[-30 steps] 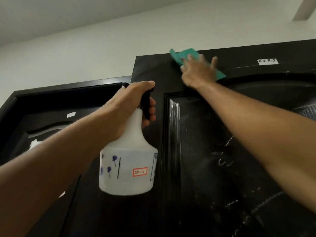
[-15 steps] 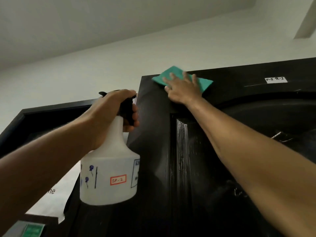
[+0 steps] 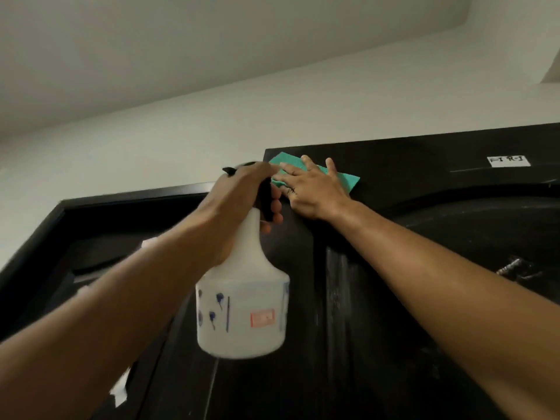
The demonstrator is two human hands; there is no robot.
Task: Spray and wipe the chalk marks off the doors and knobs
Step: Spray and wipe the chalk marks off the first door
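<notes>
Two bare forearms reach upward from the bottom corners of the frame toward the top of a dark door. Nearest the camera, a white plastic spray bottle [image 3: 242, 304] hangs upright in the air in front of the door, a red-bordered sticker [image 3: 262, 318] and blue printed marks on its side, its outline slightly blurred. The left hand [image 3: 242, 194] grips the bottle at the neck, fingers curled tight around the black trigger head [image 3: 266, 204], whose nozzle tip pokes out above the knuckles. Just beyond and to the right, the right hand [image 3: 315, 190] lies flat against the upper left corner of the door [image 3: 409, 165], fingers spread apart and pressing a green cloth [image 3: 345, 179] to the wood; the cloth's corners show past the fingertips on the left and past the hand on the right. Below the hand, pale streaks [image 3: 336, 286] run down the edge of the door's recessed panel, and a white chalk scribble [image 3: 512, 266] remains further right beside the forearm. A small white label [image 3: 508, 161] with handwritten characters sits high on the door's top rail. To the left, a black door frame [image 3: 127, 198] meets a pale wall [image 3: 212, 125], with the ceiling [image 3: 181, 40] above.
</notes>
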